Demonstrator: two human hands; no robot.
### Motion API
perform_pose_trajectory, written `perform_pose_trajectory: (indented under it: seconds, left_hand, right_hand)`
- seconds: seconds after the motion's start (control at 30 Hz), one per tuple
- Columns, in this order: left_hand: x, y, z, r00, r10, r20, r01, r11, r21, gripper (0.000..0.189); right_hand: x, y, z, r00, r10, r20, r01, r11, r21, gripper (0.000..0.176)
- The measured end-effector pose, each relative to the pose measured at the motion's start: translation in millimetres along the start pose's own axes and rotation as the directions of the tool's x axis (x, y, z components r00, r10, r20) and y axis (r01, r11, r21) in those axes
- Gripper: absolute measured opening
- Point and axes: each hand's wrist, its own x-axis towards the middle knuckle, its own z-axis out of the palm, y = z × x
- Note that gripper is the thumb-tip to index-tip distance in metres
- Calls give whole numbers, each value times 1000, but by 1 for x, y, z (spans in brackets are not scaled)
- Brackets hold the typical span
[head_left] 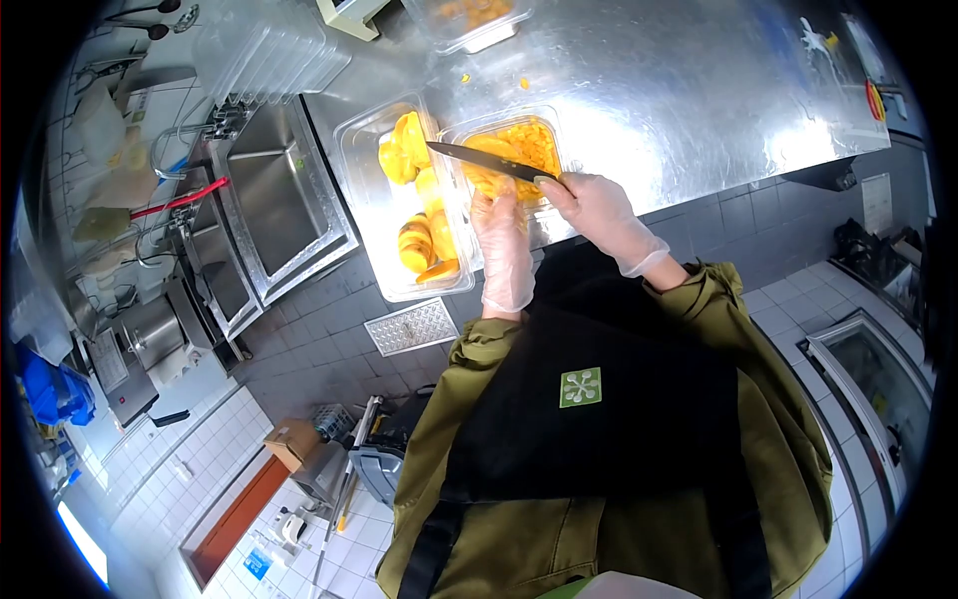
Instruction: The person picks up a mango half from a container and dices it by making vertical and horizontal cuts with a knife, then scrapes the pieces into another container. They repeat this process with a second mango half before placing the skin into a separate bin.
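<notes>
My right hand (602, 213), in a clear glove, is closed round the handle of a knife (485, 160). The dark blade points left, over a clear tub (559, 120) of small diced mango (535, 143). My gloved left hand (503, 245) is at the tub's near side, its fingers closed on a piece of mango (485, 181) under the blade. Part of that piece is hidden by the knife and fingers. Left of it stands a longer clear container (376, 235) with several peeled mango pieces (403, 148), some with brownish marks.
Both containers stand near the front edge of a steel counter (649, 90). Another tub (469, 25) with orange pieces is at the back. Stacked clear containers (264, 55) and a steel sink (274, 190) lie to the left. Small orange scraps (524, 84) dot the counter.
</notes>
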Motion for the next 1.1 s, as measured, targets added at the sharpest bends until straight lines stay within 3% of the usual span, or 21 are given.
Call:
perform_pose_trajectory:
  seconds: [0.13,0.27,0.43,0.47,0.57,0.67,0.77,1.1]
  left_hand:
    - [-1,-8,-8,1000,-9,9,8,996,84,26]
    - [-2,-10,-13,999,-17,28,15,998,61,25]
    - [-5,-12,-23,997,-30,65,17,982,191,27]
    - [-7,-10,-22,997,-45,67,29,975,219,28]
    - [-4,2,-23,987,-107,120,105,994,25,36]
    - [0,12,-26,987,-103,125,100,995,27,38]
    - [10,9,-37,980,-59,189,51,998,48,39]
    - [4,14,-29,975,-92,205,73,993,98,33]
  right_hand:
    - [7,0,11,998,-24,-55,17,992,-123,44]
    - [14,-2,14,999,-34,-28,30,990,-137,45]
    - [29,0,14,1000,-10,-1,9,985,-170,48]
    - [32,2,12,1000,15,16,-12,991,-132,48]
    - [32,5,-1,990,81,116,-82,997,4,46]
    - [20,2,-17,963,132,235,-160,982,105,52]
    - [12,1,-27,936,48,348,-98,987,128,52]
    - [14,21,2,982,-77,172,96,990,-103,46]
